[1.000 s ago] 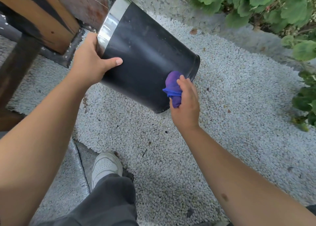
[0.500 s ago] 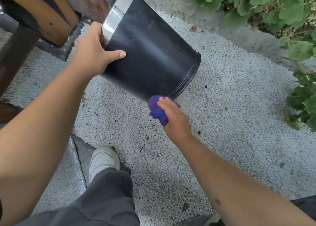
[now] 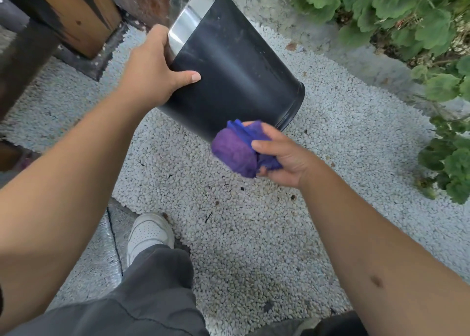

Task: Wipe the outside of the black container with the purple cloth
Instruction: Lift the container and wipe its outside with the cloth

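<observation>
- Left hand (image 3: 152, 73) clamped on the black container (image 3: 236, 73), just below its silver band (image 3: 188, 21), thumb flat across the dark wall, fingers hidden round the far side.
- Right hand (image 3: 282, 155) closed round the bunched purple cloth (image 3: 236, 150), right at the container's lower edge near the base; looks like touching or just off the wall, can't tell which.
- Container held up in the air over the white gravel (image 3: 229, 221), tilted, silver end up toward the wooden post (image 3: 76, 12), base pointing down toward the green plants (image 3: 407, 10).
- Step in hand, best guess: mid-wipe, cloth at the bottom end of a pass along the side.
- Faint dusty streaks visible on the upper wall, so probably not finished.
- Next move likely needs: cloth pressed flat back onto the wall, then a pass up toward the silver band, or a turn of the container with the left hand to bring the hidden side round.
- Worth keeping a firm hold up top, one-handed grip on a smooth wall could slip.
</observation>
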{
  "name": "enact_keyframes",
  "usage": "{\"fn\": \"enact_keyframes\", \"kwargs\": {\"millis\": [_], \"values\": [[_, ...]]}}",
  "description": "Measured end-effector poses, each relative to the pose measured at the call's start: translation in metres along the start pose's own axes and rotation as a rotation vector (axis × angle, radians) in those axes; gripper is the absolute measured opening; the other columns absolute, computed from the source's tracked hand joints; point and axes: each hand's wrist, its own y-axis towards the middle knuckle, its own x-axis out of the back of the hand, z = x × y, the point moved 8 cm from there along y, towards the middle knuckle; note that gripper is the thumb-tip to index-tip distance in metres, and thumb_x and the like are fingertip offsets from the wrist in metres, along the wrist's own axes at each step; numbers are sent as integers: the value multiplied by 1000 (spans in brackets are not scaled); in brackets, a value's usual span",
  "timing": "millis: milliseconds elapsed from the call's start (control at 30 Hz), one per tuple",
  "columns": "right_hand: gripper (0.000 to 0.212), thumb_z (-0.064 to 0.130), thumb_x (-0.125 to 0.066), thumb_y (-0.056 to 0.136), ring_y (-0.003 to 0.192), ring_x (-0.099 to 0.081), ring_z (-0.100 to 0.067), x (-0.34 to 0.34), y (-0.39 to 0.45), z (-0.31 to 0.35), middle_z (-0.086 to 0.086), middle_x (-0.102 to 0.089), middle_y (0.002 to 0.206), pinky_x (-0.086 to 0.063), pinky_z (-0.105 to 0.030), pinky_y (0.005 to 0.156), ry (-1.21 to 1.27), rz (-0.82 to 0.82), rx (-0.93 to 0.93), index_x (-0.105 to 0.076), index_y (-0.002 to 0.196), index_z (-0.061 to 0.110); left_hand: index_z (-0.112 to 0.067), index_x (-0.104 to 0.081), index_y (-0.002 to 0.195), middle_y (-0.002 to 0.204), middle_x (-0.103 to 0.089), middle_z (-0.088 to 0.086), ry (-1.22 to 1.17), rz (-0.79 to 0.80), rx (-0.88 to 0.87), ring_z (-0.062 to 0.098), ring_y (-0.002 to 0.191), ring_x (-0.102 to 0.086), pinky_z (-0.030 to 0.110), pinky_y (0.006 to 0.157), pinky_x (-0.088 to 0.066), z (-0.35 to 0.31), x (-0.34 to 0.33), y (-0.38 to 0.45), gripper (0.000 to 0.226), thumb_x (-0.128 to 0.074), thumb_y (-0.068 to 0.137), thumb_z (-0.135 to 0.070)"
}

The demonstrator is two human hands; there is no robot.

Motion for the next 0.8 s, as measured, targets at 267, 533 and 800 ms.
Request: {"fn": "enact_keyframes", "kwargs": {"millis": [267,533,800], "values": [[32,22,-69,73,69,-62,-15,89,-31,56,2,-61,105,-43,-25,47,-128,-760,432,-51,95,38,-20,-45,101,80,-48,-9,4,-53,-28,20,80,-51,27,59,-37,-1,0,-9,52,-81,70,-41],[18,26,-56,83,98,-60,-14,77,-23,44,8,-61,107,-49,-42,97,-268,-1016,513,-55,96,39,-31,-36,133,92,-56,-5,55,79,-2,20,84,-51,27,67,-37,18,-9,-18,77,-84,72,-31],[30,21,-70,87,97,-69,-22,91,-1,76,9,-61,104,-57,-42,83,-95,-868,442,-51,110,25,-11,-51,115,99,-60,0,121,-12,-46,22,90,-53,24,69,-31,-35,20,-14,53,-80,77,-34]]}}
